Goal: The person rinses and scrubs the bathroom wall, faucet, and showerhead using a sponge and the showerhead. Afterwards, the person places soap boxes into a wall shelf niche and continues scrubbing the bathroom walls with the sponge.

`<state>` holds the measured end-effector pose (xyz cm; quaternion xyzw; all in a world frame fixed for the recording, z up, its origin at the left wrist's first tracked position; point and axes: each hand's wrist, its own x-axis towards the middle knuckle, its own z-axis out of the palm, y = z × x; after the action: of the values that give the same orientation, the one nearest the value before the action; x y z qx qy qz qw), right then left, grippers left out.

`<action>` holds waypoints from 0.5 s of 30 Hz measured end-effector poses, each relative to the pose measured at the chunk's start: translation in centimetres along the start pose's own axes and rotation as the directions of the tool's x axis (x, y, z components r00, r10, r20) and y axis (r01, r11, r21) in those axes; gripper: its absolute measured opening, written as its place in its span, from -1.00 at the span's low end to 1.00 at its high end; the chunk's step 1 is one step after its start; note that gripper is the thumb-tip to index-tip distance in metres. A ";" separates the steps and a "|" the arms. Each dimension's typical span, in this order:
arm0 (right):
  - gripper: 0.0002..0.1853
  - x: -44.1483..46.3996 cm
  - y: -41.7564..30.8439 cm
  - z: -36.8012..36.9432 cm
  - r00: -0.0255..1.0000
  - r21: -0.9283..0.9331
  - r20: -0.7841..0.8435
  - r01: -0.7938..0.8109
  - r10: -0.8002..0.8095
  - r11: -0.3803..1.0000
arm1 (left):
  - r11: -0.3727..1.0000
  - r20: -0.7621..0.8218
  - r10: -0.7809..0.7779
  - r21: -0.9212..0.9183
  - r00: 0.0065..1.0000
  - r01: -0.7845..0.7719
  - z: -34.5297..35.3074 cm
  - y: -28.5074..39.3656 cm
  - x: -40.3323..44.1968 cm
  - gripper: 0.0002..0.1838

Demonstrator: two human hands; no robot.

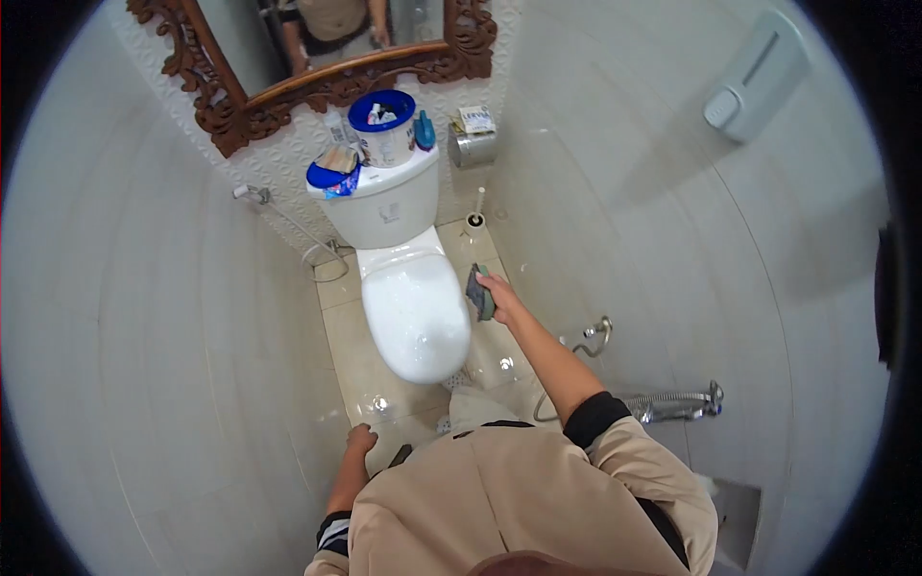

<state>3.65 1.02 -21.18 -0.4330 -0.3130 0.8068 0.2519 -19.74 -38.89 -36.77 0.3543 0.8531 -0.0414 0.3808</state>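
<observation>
My right hand (500, 300) is closed around a scrub brush (480, 292) with a green back and dark grey bristles. It is held just right of the toilet, its bristle side facing the closed white lid (416, 312). My left hand (361, 439) hangs low by the left wall, its fingers curled in with nothing visible in them. Between and beyond my hands stands the white toilet, its cistern (384, 213) against the back wall.
On the cistern top are a blue-rimmed bucket (386, 149), a blue lid (331, 177) with cloths, and a teal brush (424, 132). A toilet brush (477, 213) stands behind. A bidet sprayer (252, 194) hangs left; a metal shower hose (663, 401) is at right. A carved mirror frame (327, 88) hangs above.
</observation>
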 end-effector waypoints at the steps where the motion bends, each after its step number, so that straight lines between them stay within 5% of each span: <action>1: -0.80 2.0 -0.8 1.4 0.998 0.105 0.057 -0.031 0.026 0.994 | 0.997 -0.031 -0.008 -0.073 0.999 0.005 -0.3 -0.3 -0.1 -0.58; 4: -0.72 7.3 -4.1 5.7 0.954 0.328 0.256 -0.236 0.155 0.915 | 0.983 -0.082 -0.061 -0.180 0.995 0.046 -0.4 -0.9 0.0 -0.58; 6: -0.60 11.1 -5.4 8.1 0.934 0.286 0.343 -0.203 0.098 0.937 | 0.964 -0.085 -0.140 -0.238 0.986 0.116 -0.1 -0.9 0.0 -0.57; 8: -0.44 14.4 -6.5 11.6 0.955 0.004 0.261 0.144 -0.140 0.990 | 0.956 -0.042 -0.183 -0.240 0.982 0.168 0.0 -0.1 0.0 -0.56; 10: -0.28 18.1 -6.8 14.4 0.895 -0.401 0.241 0.444 -0.376 0.801 | 0.915 0.053 -0.221 -0.335 0.974 0.226 0.4 0.7 0.9 -0.56; 12: -0.30 22.1 -6.8 16.9 0.705 -0.644 0.390 0.669 -0.593 0.372 | 0.914 0.035 -0.205 -0.349 0.978 0.204 -2.0 4.5 -0.1 -0.57; 14: -0.39 23.2 -8.3 19.7 0.539 -0.600 0.539 0.785 -0.648 0.155 | 0.912 0.011 -0.191 -0.368 0.982 0.181 -3.0 6.8 0.1 -0.57; 15: -0.39 23.5 -8.9 20.9 0.544 -0.605 0.530 0.780 -0.651 0.159 | 0.920 -0.045 -0.139 -0.375 0.989 0.112 -2.6 7.0 0.3 -0.58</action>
<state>-24.73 16.97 -18.44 -0.2336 -0.8187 0.3848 0.3565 -17.07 -32.63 -33.73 0.2216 0.8793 0.1089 0.4072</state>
